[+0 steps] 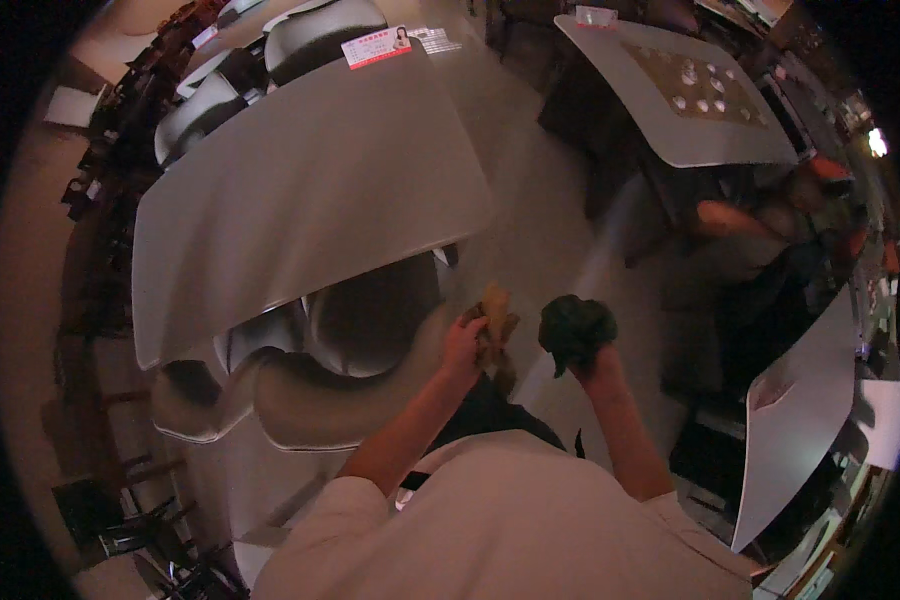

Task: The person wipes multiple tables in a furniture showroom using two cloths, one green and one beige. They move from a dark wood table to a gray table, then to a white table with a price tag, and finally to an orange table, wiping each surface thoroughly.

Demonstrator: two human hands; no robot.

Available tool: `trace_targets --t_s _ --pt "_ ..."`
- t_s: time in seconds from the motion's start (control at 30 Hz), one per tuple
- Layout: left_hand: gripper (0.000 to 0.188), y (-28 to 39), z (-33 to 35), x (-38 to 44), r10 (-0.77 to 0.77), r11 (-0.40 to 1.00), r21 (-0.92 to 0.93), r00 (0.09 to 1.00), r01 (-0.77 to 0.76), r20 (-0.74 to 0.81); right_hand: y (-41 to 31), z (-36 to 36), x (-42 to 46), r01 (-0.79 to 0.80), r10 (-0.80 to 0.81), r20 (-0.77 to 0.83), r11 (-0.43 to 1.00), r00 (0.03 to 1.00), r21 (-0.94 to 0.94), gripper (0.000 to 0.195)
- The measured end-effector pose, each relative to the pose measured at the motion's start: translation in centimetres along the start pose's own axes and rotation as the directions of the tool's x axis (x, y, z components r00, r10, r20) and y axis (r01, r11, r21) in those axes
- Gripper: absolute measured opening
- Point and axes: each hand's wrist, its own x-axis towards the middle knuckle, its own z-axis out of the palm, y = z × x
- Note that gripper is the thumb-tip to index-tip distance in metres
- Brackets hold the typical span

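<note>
My left hand (466,341) is closed around a limp bundle, probably cloth; an orange-yellow part (496,304) sticks up past the fingers and a brownish end (504,375) hangs below. In my right hand (596,364) is a bunched dark green cloth (576,330), which covers most of the fingers. Both hands are held apart in front of my body, above the floor (532,247). Just left of my left hand stand padded chairs (322,409), pushed up to a long pale table (315,187).
A printed card (379,47) lies on the table's far edge. Beyond, at right, another table (697,146) bears a brown mat (660,75) with several small white pieces. A blurred person (750,247) is at the right. A white tabletop (802,420) stands close on my right.
</note>
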Motion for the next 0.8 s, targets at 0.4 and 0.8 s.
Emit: trace_targets --t_s 0.4,0.8 --pt "0.031 4.3 2.8 9.2 0.155 0.967 -0.126 0.905 -0.221 -0.395 -3.4 0.8 12.4 -0.114 0.071 -0.091 0.744 0.993 -0.658 0.035" --pt "0.030 10.1 1.0 19.5 0.236 0.801 -0.280 0.708 -0.530 -0.666 -9.8 19.3 24.6 0.768 0.371 0.675 -0.238 0.638 -0.594 0.049"
